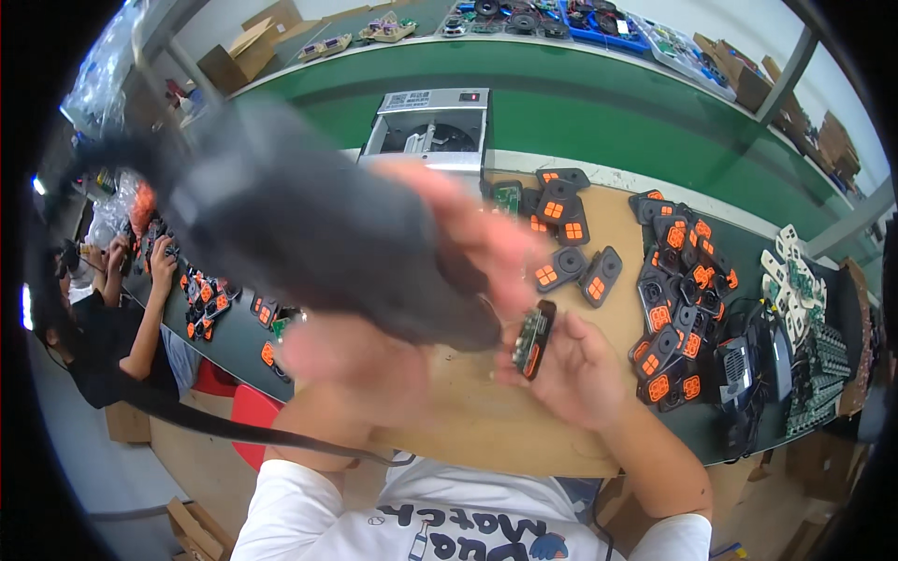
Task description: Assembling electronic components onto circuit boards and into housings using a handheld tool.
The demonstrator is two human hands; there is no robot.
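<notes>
A thick dark tool (346,234), blurred and close to the camera, slants across the middle; its form suggests an electric screwdriver. My left hand (351,360) is wrapped round it, its fingers smeared by motion on the tool's far side. The tool's lower end comes close to a small black housing with a green circuit board (533,341); I cannot tell whether they touch. My right hand (585,369) holds that housing on edge between thumb and fingers. Brown cardboard (468,411) lies beneath both hands.
Black units with orange buttons lie loose (564,208) on the cardboard and heaped (678,299) to the right. Beyond stands a silver machine (432,122). Green boards (818,374) fill the right edge. A co-worker's arm (150,318) is at left. A dark strap (215,425) crosses lower left.
</notes>
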